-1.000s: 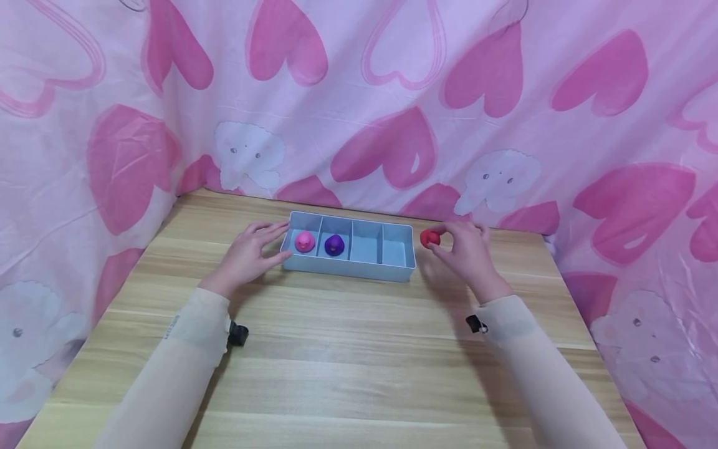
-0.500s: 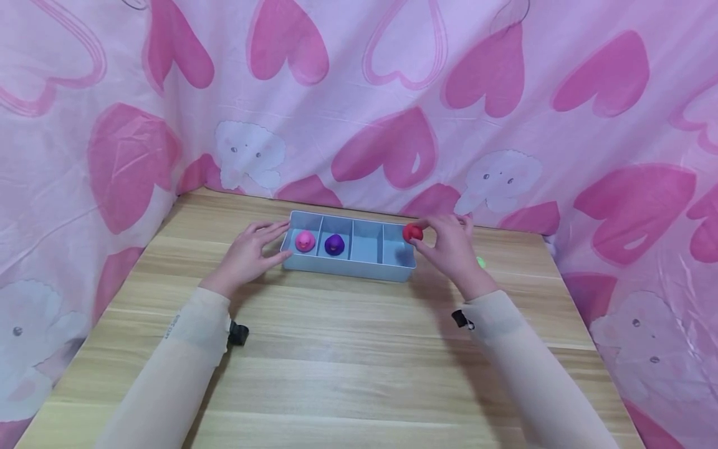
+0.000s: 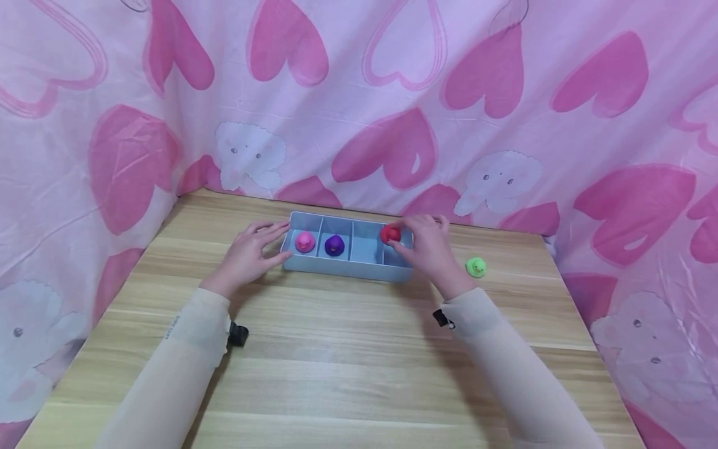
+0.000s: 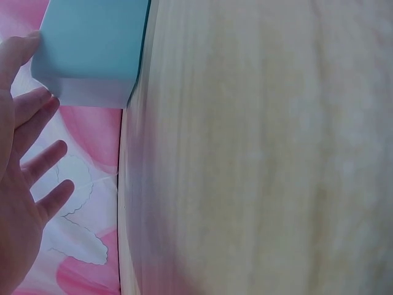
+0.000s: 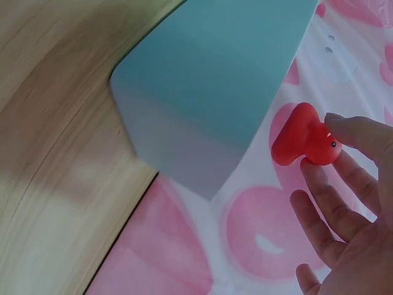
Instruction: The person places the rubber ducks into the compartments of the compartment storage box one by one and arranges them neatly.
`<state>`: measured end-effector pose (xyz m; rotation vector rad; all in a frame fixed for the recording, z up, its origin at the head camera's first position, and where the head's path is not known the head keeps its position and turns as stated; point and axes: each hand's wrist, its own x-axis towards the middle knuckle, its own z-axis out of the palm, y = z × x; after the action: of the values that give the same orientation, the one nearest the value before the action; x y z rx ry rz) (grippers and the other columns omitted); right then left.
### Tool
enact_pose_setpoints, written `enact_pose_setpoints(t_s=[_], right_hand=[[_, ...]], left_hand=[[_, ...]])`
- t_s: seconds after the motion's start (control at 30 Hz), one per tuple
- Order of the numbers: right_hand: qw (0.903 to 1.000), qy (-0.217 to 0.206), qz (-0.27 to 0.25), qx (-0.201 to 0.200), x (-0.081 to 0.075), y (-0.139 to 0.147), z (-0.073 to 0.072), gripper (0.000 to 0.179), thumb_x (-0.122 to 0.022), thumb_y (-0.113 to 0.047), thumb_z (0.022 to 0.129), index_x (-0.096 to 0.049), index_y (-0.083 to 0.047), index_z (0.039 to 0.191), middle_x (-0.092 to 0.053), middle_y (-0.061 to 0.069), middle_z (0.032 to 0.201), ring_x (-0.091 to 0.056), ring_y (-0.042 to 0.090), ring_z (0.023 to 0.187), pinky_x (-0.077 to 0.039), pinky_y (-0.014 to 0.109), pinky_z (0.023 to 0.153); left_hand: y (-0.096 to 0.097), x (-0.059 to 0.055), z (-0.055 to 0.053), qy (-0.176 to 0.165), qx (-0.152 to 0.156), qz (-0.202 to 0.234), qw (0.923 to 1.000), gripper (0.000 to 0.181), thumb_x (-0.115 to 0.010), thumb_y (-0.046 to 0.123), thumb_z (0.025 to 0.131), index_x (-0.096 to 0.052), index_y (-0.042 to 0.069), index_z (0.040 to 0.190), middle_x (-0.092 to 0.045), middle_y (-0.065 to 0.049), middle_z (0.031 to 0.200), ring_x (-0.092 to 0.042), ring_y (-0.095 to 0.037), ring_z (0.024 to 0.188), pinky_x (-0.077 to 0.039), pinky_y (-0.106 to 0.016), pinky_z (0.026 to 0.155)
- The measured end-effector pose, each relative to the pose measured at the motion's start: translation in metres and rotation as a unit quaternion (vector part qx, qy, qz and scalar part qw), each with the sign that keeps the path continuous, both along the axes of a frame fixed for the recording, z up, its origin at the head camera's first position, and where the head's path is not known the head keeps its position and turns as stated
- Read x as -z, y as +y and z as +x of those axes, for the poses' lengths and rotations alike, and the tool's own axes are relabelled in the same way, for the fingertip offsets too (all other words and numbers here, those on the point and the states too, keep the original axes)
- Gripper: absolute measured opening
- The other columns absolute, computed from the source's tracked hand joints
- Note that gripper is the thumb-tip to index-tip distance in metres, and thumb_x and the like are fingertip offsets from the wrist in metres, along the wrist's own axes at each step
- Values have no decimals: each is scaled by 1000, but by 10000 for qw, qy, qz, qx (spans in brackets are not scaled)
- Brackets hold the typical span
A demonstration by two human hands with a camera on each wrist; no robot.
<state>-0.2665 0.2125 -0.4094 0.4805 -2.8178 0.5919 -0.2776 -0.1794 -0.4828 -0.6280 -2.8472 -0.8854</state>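
Observation:
In the head view a blue-grey box [image 3: 348,267] with several compartments stands on the table. A pink rubber duck [image 3: 305,241] sits in its leftmost compartment and a purple rubber duck [image 3: 334,245] in the one beside it. My left hand [image 3: 250,255] touches the box's left end, its fingers fairly straight and spread; the left wrist view shows thumb and fingertips along the box's rim [image 4: 46,83]. My right hand [image 3: 429,249] pinches a red rubber duck [image 5: 307,138] between thumb and fingers, above the rim near the divider of the two right compartments. The duck is tilted.
A green rubber duck [image 3: 476,267] stands on the wooden table [image 3: 336,362], right of the box and beyond the right wrist. Behind the table's back edge hangs a pink curtain [image 3: 387,149] with hearts, also closing off both sides.
My right hand has carried the red duck leftward, from beside the box to over its right compartments. The green duck has come into sight. My left hand and the box have stayed put.

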Motion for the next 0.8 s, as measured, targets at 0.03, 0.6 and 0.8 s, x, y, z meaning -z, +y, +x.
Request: enact_pose_setpoints(t_s=[0.03,0.6,0.8], right_hand=[[10000,4,-3,-28,0,-2,0,38,-84,-32,87,-72,-19,120,-74,1,116,-56,25,121,-21,60,117],[9992,-98,58,-384,13,-33,-9,32,-83,-29,89,-73,-22,118,-74,-4,119,-58,22,121,-21,60,118],[9985,-295,180,-428,23,-38,-15,31,-83,-28,89,-72,-24,118,-72,-5,120,-57,22,125,-15,63,121]], left_hand=[[0,0,0,1,-4,4,10000,70,-72,46,95,-49,20,155,-50,-10,159,-34,-37,150,-27,-71,118],[-2,0,0,-56,-9,56,10000,71,-71,48,96,-48,19,156,-48,-11,160,-33,-39,150,-25,-71,118],[0,-1,-1,-86,29,33,10000,71,-71,48,95,-48,19,156,-49,-10,160,-33,-39,150,-24,-71,120]])
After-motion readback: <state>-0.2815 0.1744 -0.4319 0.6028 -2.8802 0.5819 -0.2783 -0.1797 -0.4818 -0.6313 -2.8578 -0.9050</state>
